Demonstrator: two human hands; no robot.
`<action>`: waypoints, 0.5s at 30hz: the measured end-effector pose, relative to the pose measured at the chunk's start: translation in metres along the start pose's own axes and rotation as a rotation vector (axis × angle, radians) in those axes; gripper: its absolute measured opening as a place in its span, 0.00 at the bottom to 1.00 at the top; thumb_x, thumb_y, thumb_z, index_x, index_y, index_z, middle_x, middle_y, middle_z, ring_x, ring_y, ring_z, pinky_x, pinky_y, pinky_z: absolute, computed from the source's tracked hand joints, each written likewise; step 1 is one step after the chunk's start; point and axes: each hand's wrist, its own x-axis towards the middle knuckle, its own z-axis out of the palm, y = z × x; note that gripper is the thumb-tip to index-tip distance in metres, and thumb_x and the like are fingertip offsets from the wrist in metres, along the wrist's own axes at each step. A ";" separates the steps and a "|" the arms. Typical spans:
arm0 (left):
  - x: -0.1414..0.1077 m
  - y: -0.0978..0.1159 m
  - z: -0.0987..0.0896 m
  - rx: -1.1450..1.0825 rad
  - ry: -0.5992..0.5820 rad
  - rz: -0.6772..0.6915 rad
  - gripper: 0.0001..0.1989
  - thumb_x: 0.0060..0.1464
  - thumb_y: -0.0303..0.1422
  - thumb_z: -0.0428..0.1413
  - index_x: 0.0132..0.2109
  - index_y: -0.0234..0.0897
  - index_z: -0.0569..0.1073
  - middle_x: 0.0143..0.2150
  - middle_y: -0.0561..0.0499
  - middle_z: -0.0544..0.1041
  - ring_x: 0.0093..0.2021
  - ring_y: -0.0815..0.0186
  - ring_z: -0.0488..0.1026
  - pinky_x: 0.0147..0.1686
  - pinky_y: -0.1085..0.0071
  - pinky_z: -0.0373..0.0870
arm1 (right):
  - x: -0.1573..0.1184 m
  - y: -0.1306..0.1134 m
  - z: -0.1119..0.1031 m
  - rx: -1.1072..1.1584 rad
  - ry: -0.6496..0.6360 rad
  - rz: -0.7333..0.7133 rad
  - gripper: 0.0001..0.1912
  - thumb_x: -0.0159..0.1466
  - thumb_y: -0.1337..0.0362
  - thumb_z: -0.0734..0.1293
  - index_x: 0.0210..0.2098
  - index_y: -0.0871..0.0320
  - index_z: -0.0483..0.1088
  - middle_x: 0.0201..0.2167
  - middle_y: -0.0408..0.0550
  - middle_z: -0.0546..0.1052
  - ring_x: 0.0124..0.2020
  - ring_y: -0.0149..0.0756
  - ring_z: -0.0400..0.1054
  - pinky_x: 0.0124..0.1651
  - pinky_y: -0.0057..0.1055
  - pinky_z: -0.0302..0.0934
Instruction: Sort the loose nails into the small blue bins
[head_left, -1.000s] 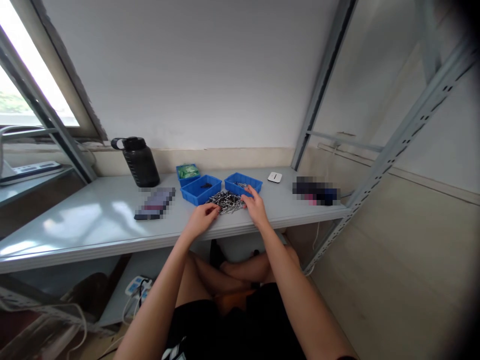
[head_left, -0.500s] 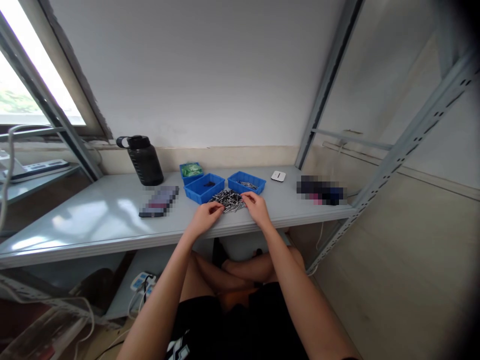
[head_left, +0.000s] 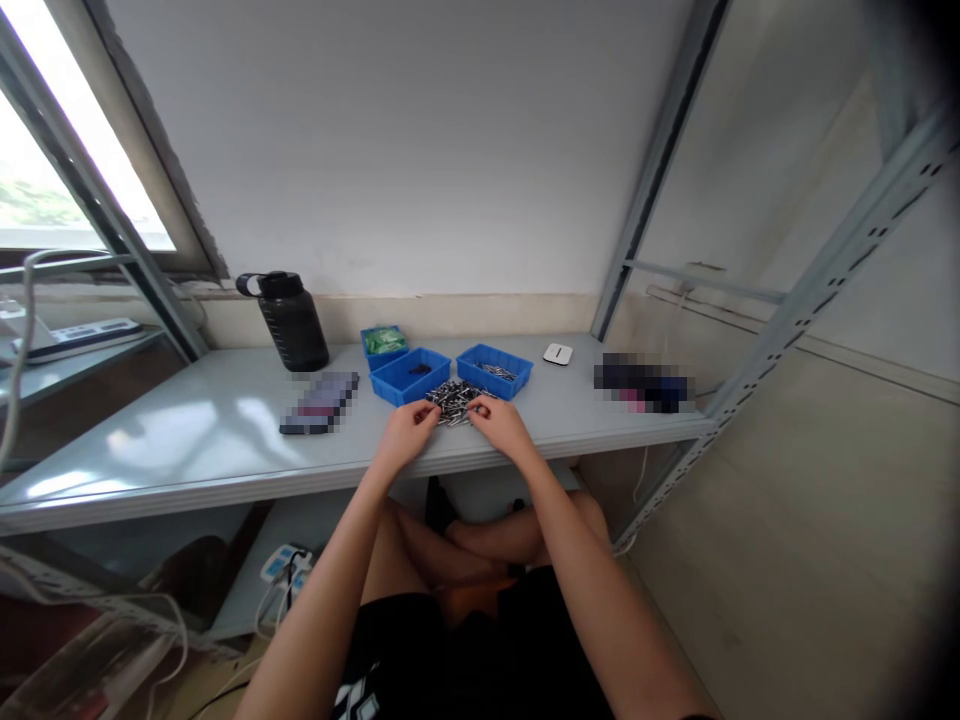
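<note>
A pile of black and silver screws (head_left: 453, 403) lies on the grey shelf top between my hands. My left hand (head_left: 409, 432) is at the pile's left side, thumb and fingers pinched together. At its right side my right hand (head_left: 498, 422) also has its fingertips pinched at the screws. What either pinch holds is too small to make out. Just behind the pile, the left blue bin (head_left: 390, 385) has a few dark pieces in it. The right blue bin (head_left: 517, 380) contains silver screws.
A small blue box (head_left: 375, 358) with green packets stands behind the left bin. Farther left are a dark water bottle (head_left: 296, 325) and a blurred phone-like object (head_left: 321, 403). A white square item (head_left: 557, 354) and a blurred dark object (head_left: 643, 382) lie to the right.
My right hand has moved left and slightly toward me over the pile's right edge. My left hand has shifted slightly left. The bins have stayed in place.
</note>
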 end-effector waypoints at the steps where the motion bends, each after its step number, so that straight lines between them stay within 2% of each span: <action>1: 0.000 -0.001 0.000 0.012 0.018 -0.015 0.14 0.55 0.38 0.49 0.35 0.35 0.76 0.29 0.49 0.77 0.30 0.63 0.71 0.32 0.70 0.64 | 0.000 -0.001 0.000 -0.014 -0.005 -0.005 0.07 0.59 0.63 0.64 0.34 0.55 0.74 0.21 0.41 0.73 0.25 0.32 0.65 0.31 0.26 0.54; 5: 0.002 -0.007 0.004 0.064 0.074 -0.042 0.12 0.54 0.34 0.49 0.39 0.35 0.76 0.31 0.48 0.77 0.31 0.62 0.72 0.35 0.69 0.65 | -0.002 -0.003 0.000 -0.038 0.004 -0.005 0.08 0.60 0.62 0.63 0.34 0.55 0.73 0.22 0.42 0.74 0.26 0.32 0.65 0.30 0.26 0.54; 10: 0.003 -0.009 0.009 0.231 0.059 0.030 0.11 0.52 0.31 0.50 0.41 0.36 0.75 0.33 0.46 0.75 0.34 0.61 0.71 0.36 0.68 0.65 | -0.003 -0.004 0.001 -0.061 0.020 -0.028 0.08 0.61 0.63 0.62 0.33 0.54 0.73 0.24 0.43 0.75 0.27 0.33 0.66 0.32 0.27 0.54; 15: 0.003 -0.010 0.012 0.320 0.083 0.001 0.11 0.53 0.31 0.51 0.41 0.35 0.76 0.34 0.45 0.73 0.34 0.61 0.70 0.38 0.67 0.65 | -0.004 -0.005 0.001 -0.077 0.024 -0.035 0.09 0.61 0.63 0.62 0.33 0.54 0.74 0.22 0.43 0.74 0.27 0.34 0.66 0.32 0.27 0.55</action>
